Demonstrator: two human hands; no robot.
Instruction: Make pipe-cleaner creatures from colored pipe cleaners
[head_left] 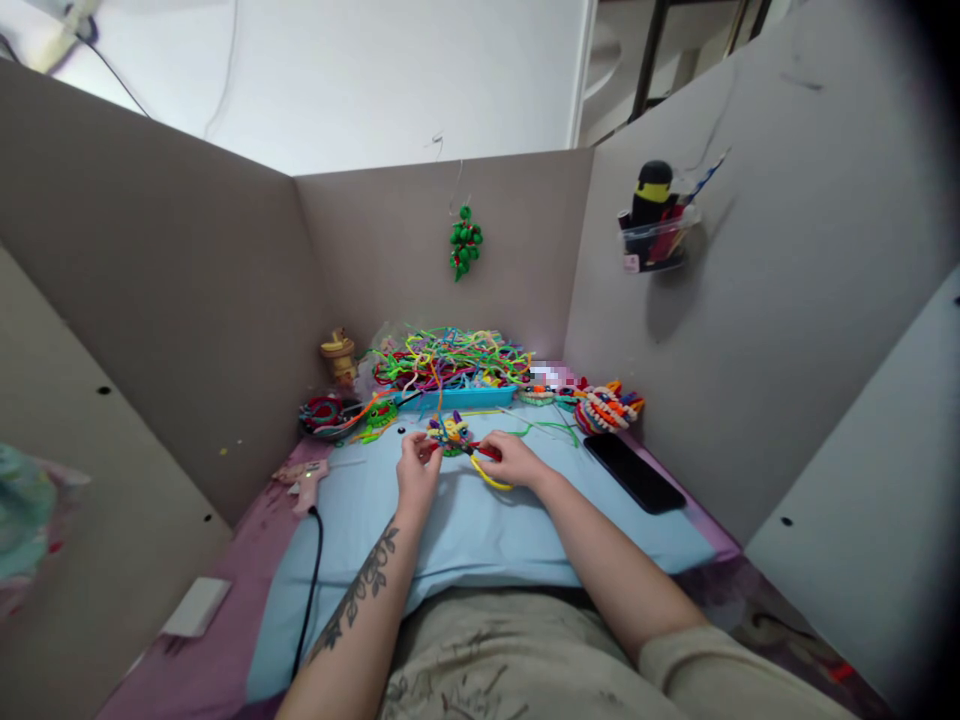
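Observation:
My left hand (418, 468) is closed on the left side of a small figure (448, 430) made of yellow, purple and green fuzzy cord, holding it just above the light blue cloth. My right hand (511, 458) grips a small red tool (488, 453) with a dark front part, which points at the figure's right side. The tool's exact kind is too small to make out. A curved yellow strand (491, 481) hangs below my right fingers. An orange cord (437, 392) rises behind the figure. My fingers hide the figure's lower left part.
Behind my hands stands a blue tray (480, 397) heaped with coloured cords. To the left lie a green frog figure (380, 412) and a pink glue gun (306, 483) with a black cable. A phone (634, 472) and striped woven piece (606, 408) lie right. Grey panels (450, 180) enclose the table.

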